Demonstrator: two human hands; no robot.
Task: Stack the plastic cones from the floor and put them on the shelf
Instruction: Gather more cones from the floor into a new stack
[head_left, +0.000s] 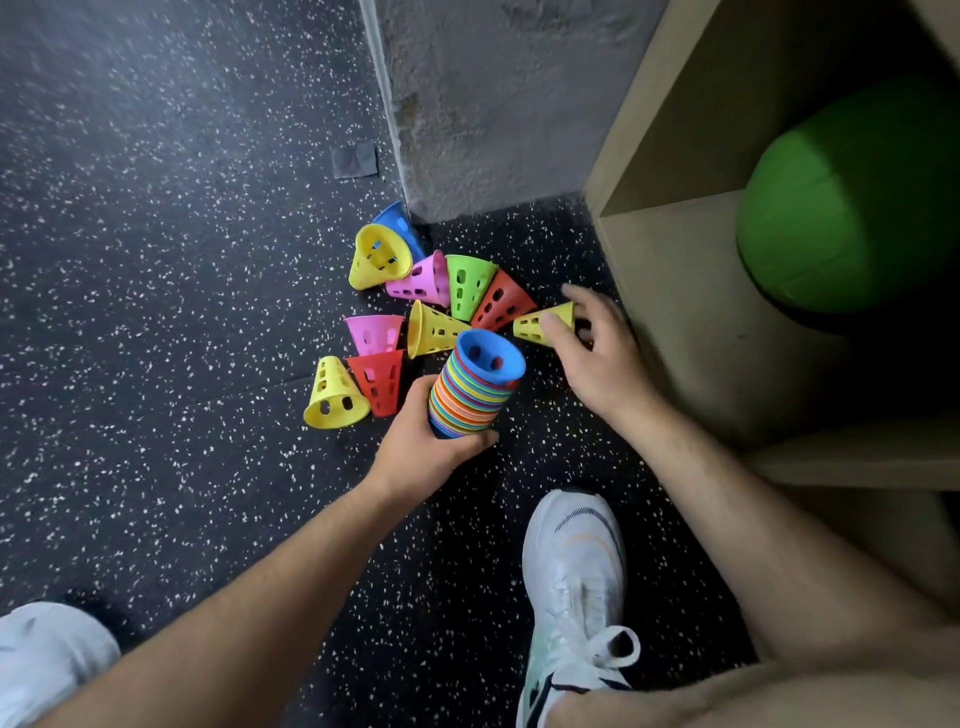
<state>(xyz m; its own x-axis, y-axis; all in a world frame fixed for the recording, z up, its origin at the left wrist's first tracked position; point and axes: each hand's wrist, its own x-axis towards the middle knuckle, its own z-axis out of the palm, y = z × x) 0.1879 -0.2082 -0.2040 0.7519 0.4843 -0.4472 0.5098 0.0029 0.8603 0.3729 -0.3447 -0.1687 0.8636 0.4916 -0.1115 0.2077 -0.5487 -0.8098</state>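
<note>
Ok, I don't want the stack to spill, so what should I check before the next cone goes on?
1. Stack held firmly by the left hand: ok, fingers wrap its lower part.
2. Open end of the stack free, blue cone outermost: ok.
3. Right hand has the yellow cone beside the shelf: ok, thumb and fingers pinch it.
4. That cone lifted off the floor: cannot tell.
5. All loose cones gathered: not ok, several lie scattered.
</note>
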